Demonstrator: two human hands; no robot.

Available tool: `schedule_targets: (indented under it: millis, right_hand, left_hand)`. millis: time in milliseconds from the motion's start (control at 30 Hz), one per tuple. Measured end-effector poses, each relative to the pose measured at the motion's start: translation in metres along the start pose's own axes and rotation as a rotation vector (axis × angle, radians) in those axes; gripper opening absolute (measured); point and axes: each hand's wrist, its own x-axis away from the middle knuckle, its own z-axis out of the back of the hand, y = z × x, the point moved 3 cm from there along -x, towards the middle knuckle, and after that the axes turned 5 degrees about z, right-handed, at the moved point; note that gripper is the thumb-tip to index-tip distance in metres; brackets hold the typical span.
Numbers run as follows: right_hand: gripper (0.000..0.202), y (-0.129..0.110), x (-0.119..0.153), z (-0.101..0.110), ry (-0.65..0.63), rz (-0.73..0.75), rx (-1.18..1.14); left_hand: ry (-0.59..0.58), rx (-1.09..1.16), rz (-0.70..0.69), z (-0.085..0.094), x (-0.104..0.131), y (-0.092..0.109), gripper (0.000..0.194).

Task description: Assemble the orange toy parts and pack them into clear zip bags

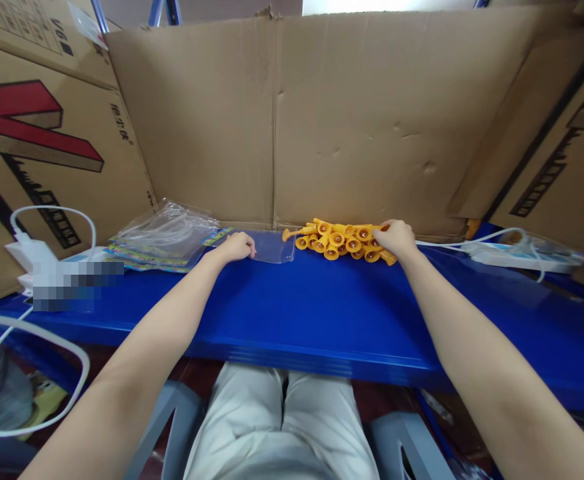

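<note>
A pile of yellow trumpet-shaped plastic pieces lies on the blue table against the cardboard, most with their flared ends facing me. My right hand is at the pile's right end, its thumb and fingers closed around pieces there; some fingertips are hidden. My left hand is closed, with curled fingers, on a clear plastic bag lying flat just left of the pile. Left of that hand lies a stack of clear bags with colourful printed edges.
Tall cardboard walls in the back and both sides of the blue table. White chargers and cables sit at the left. A white power strip with a cable is at the right. Grey chair armrests flank my legs.
</note>
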Motion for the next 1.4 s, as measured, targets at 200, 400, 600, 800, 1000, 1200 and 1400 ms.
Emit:
schedule_targets:
  millis: [200, 400, 600, 800, 1000, 1200, 1400]
  right_hand:
    - [0.039, 0.003, -0.003, 0.007, 0.139, -0.059, -0.136]
    - [0.048, -0.031, 0.005, 0.017, 0.170, 0.118, -0.386]
    - [0.049, -0.082, 0.036, 0.007, -0.116, 0.255, -0.556]
    - [0.046, -0.106, 0.068, -0.025, -0.478, 0.481, -0.472]
    - [0.035, -0.105, 0.078, -0.044, -0.726, 0.576, -0.325]
    - [0.039, -0.105, 0.077, -0.039, -0.771, 0.588, -0.248]
    - [0.036, -0.105, 0.078, -0.038, -0.680, 0.585, -0.129]
  left_hand:
    - [0.053, -0.013, 0.030, 0.001, -0.005, -0.004, 0.033]
    - [0.111, -0.103, 0.116, -0.004, -0.001, -0.001, 0.034]
    - [-0.096, -0.251, 0.112, -0.020, -0.001, -0.005, 0.072]
    - [-0.192, -0.244, 0.094, -0.014, 0.000, -0.002, 0.071]
    - [-0.146, -0.282, 0.170, -0.008, 0.004, 0.004, 0.062]
    - [0.051, -0.194, 0.156, -0.012, 0.011, 0.022, 0.062]
    - [0.118, -0.144, 0.057, -0.017, 0.014, 0.044, 0.036]
